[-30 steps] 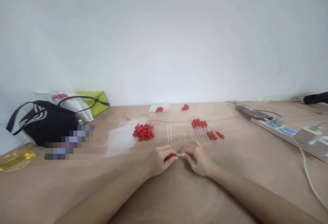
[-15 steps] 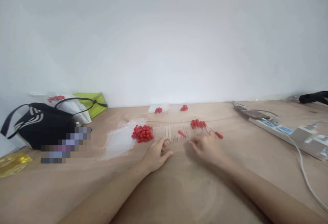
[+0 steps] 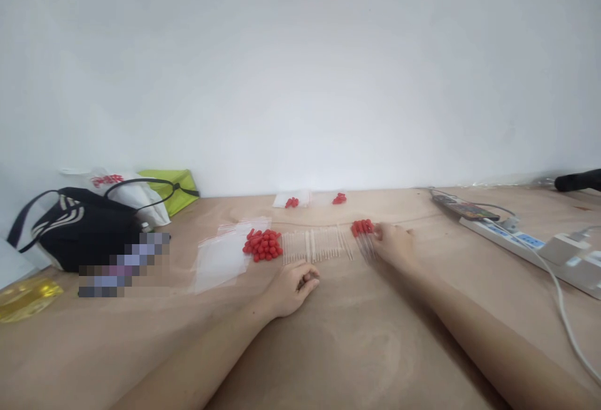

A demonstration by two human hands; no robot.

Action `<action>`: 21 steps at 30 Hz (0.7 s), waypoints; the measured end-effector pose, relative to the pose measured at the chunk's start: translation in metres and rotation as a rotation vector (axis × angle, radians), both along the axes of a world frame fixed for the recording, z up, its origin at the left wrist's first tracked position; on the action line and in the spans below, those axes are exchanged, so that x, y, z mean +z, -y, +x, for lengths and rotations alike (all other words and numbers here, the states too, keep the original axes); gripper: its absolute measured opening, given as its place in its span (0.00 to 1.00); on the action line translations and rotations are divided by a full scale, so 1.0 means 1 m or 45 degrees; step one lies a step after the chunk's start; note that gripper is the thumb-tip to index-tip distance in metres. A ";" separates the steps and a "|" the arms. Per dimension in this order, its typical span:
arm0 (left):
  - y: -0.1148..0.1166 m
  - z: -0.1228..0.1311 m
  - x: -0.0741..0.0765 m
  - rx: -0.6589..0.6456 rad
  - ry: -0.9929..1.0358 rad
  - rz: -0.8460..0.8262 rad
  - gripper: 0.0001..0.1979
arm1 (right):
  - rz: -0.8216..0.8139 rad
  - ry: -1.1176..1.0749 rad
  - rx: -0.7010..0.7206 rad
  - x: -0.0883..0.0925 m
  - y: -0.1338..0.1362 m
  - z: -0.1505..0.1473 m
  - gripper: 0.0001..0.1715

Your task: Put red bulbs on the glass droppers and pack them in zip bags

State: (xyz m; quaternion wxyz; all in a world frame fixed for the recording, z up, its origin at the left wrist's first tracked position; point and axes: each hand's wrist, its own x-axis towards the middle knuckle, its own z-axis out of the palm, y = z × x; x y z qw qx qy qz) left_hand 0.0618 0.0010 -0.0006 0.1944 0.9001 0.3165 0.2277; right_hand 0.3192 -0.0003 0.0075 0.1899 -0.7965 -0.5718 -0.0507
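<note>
My left hand [image 3: 292, 288] rests on the table with fingers curled in and thumb tip close to them; nothing shows in it. Just beyond it lies a row of thin clear glass tubes [image 3: 319, 244]. A pile of small red rubber bulbs [image 3: 263, 245] sits left of the tubes. To the right, my right hand [image 3: 393, 244] is closed at the edge of a group of droppers with red bulbs [image 3: 361, 228], fingertips pinching at the rightmost one. The hand partly hides that dropper.
Clear plastic zip bags [image 3: 220, 260] lie left of the bulb pile. Two small clusters of red bulbs [image 3: 292, 202] lie near the wall. A power strip [image 3: 521, 241] with chargers and a phone [image 3: 464, 208] are at right; a black bag [image 3: 87, 235] stands at left.
My right hand has moved right and slightly away, to the dropper group. The red bulb over the tubes and the stray dropper at right no longer show there. My left fingers have curled in more.
</note>
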 end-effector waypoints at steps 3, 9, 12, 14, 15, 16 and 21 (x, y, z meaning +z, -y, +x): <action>0.000 0.001 0.000 0.006 -0.013 0.008 0.06 | -0.053 -0.029 0.088 0.007 -0.001 -0.016 0.15; 0.000 0.000 0.001 0.002 -0.007 0.012 0.06 | -0.212 -0.037 0.074 0.004 -0.020 -0.041 0.14; 0.000 -0.001 0.001 0.004 -0.014 0.006 0.06 | -0.250 -0.020 0.055 0.000 -0.033 -0.044 0.11; 0.001 0.000 0.000 0.005 -0.025 0.013 0.06 | -0.277 -0.006 0.051 -0.002 -0.039 -0.046 0.09; 0.002 0.000 -0.001 0.002 -0.029 0.019 0.06 | -0.287 0.003 0.051 -0.002 -0.041 -0.048 0.08; 0.003 0.001 -0.002 -0.006 -0.027 0.025 0.06 | -0.291 0.013 0.052 -0.001 -0.042 -0.049 0.07; -0.004 -0.005 0.009 0.205 0.071 0.166 0.07 | -0.191 0.082 0.097 0.004 -0.025 -0.052 0.10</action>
